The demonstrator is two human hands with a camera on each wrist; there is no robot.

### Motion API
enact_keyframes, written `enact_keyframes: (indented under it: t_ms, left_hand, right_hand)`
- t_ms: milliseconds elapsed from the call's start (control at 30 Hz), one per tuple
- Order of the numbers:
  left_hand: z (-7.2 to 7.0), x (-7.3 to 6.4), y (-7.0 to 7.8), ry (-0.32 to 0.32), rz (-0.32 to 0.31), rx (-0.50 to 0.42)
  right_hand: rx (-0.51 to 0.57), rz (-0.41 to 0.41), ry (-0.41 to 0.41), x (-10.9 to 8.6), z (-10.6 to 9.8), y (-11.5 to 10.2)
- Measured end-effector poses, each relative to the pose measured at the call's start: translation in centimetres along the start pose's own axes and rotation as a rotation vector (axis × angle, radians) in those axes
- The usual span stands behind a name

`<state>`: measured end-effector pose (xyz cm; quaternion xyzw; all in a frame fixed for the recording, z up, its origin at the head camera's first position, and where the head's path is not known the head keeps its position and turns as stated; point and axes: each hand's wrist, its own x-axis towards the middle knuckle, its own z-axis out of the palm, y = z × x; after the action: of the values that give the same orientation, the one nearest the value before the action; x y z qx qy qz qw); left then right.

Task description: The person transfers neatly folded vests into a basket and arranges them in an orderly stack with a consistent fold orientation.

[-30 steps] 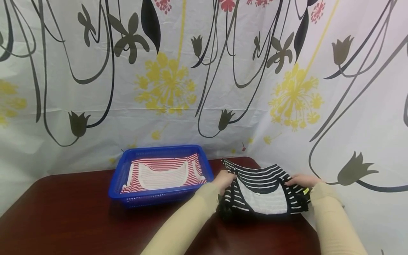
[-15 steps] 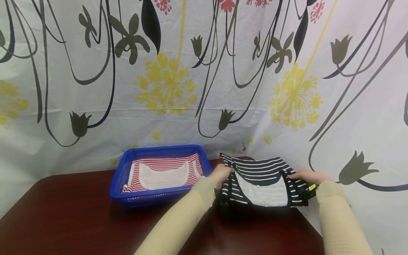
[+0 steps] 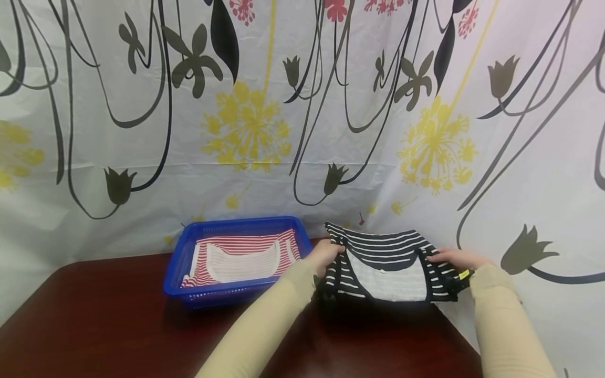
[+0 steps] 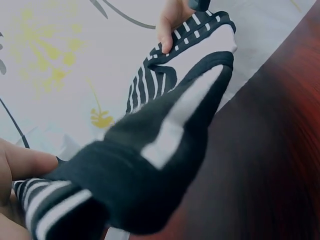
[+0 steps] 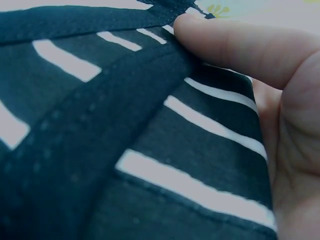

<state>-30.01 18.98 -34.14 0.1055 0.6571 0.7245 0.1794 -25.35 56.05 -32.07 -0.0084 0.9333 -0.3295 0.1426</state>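
A black-and-white striped tank top (image 3: 397,283), folded with its white inside showing at the neckline, is held up above the right part of the table. My left hand (image 3: 325,257) pinches its left side, and my right hand (image 3: 459,258) grips the right side. Close up in the right wrist view, the right thumb (image 5: 230,47) lies on top of the striped fabric, with the other fingers mostly hidden beneath. In the left wrist view the cloth (image 4: 145,145) stretches between both hands and sags in the middle.
A blue plastic basket (image 3: 222,298) stands at the back of the dark red table (image 3: 118,315), left of my hands. Inside it lies a folded red-and-white striped garment (image 3: 241,265). A flower-printed white curtain (image 3: 302,131) hangs behind and to the right.
Both hands have raised the tank top somewhat and moved it slightly away from me. The hold on each side looks the same, and the basket has stayed put.
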Motion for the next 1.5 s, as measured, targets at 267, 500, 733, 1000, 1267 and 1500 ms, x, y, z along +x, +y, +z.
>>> enact_keyframes:
  t_ms: [267,500,733,1000,1267,1500]
  left_hand:
    - [-1.1,0.1,0.5,-0.034,-0.031,-0.055]
    - [-1.8,-0.1,1.1,-0.027,-0.032,-0.046]
    - [-2.4,0.0,1.6,-0.006,-0.017,-0.046]
    - [-3.7,0.4,2.1,-0.005,-0.02,-0.033]
    - [-5.2,0.0,2.6,-0.003,-0.028,-0.033]
    - [-6.8,-0.1,2.7,-0.009,-0.04,-0.04]
  right_hand:
    - [0.199,-0.018,-0.065,0.8,-0.2,-0.3]
    - [0.323,-0.055,-0.142,1.6,-0.5,-0.7]
    - [0.146,-0.037,-0.048,2.0,-0.8,-1.6]
    - [0.215,-0.036,-0.066,2.3,-0.6,-3.4]
    - [0.4,-0.059,-0.157,3.1,-0.1,-4.3]
    - [0.428,-0.093,-0.186,4.1,0.8,-5.3]
